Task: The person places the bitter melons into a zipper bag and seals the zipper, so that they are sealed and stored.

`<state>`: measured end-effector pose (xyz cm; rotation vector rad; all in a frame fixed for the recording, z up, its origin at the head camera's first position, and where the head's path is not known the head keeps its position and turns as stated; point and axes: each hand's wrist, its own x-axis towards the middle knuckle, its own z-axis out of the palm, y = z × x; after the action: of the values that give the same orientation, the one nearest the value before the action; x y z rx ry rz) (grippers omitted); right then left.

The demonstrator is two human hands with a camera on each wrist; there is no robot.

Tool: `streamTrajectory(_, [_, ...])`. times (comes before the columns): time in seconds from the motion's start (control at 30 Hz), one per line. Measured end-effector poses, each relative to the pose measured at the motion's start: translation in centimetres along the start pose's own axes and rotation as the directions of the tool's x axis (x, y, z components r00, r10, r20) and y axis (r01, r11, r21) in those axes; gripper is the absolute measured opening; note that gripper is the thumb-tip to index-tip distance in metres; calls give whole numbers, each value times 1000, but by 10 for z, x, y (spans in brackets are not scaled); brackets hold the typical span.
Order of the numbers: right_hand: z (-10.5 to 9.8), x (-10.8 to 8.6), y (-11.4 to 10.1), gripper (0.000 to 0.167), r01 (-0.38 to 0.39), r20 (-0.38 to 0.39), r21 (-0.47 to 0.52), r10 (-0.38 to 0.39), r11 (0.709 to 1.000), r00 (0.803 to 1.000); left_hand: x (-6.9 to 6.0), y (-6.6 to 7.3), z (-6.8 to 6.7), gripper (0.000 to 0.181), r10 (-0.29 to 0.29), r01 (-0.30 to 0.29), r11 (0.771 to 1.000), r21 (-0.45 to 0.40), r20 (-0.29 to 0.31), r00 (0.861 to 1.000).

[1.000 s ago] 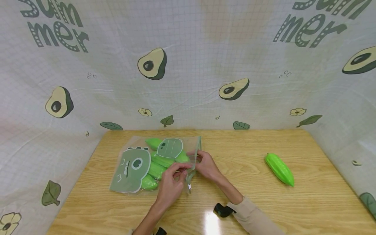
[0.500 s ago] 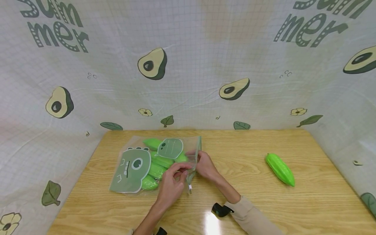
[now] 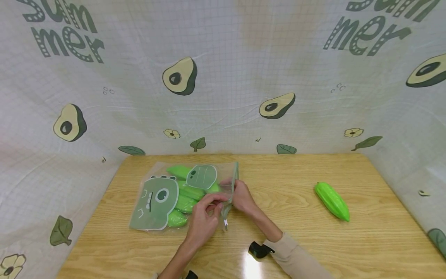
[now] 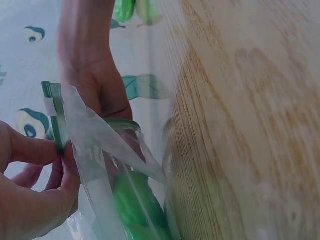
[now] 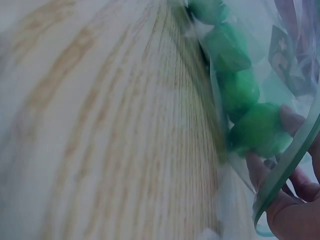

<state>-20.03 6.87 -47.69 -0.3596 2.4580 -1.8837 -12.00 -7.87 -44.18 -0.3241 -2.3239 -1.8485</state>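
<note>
A clear zip bag with a green monster print lies on the left of the table, its mouth facing right. Several ribbed green gourds show through it. My left hand pinches the green zip edge near the white slider. My right hand reaches through the mouth. In the right wrist view, its fingertips hold the near end of one gourd inside the bag. Another gourd lies loose on the right of the table.
The wooden table runs back to a white cloth with avocado prints, which also hangs along both sides. A black wrist camera sits by the right sleeve.
The right hand and forearm have shifted slightly left. Gourds at the top of the bag have slid a little left, deeper inside. The left hand keeps its place on the edge.
</note>
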Motion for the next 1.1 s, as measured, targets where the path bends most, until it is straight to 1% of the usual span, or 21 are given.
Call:
streamTrajectory(0.1, [2, 0, 1, 20, -9, -15, 1, 9, 1000, 1000, 1, 1, 0, 29, -13, 13, 1000, 1, 4, 1000])
streamTrajectory(0.23, [4, 0, 1, 17, 3, -32, -7, -3, 1000, 999, 1, 1, -1, 28, -14, 14, 1000, -1, 10, 1000])
streamTrajectory(0.43, [7, 0, 1, 17, 52, -7, -32, -52, 998, 999, 0, 0, -1, 29, 9, -9, 1000, 0, 5, 1000])
streamTrajectory(0.63, [7, -1, 2, 17, 94, 21, -8, -94, 996, 995, 0, 1, -1, 29, 9, -9, 1000, 10, 7, 1000])
streamTrajectory(0.73, [5, -1, 1, 17, 88, 25, -12, -88, 996, 996, 0, 1, 0, 29, 12, -12, 1000, 14, 8, 1000])
streamTrajectory(0.87, [2, -2, 1, 20, 47, 31, -42, -45, 998, 998, 0, 0, 0, 31, 16, -16, 1000, 12, 7, 1000])
streamTrajectory(0.97, [0, -3, 1, 21, 13, 37, -48, -11, 999, 999, 0, -2, 1, 30, 19, -19, 1000, 14, 4, 1000])
streamTrajectory(1.1, [-3, -5, 0, 21, 11, 48, -36, -9, 999, 999, 0, -3, 1, 30, 13, -13, 1000, 18, 1, 1000])
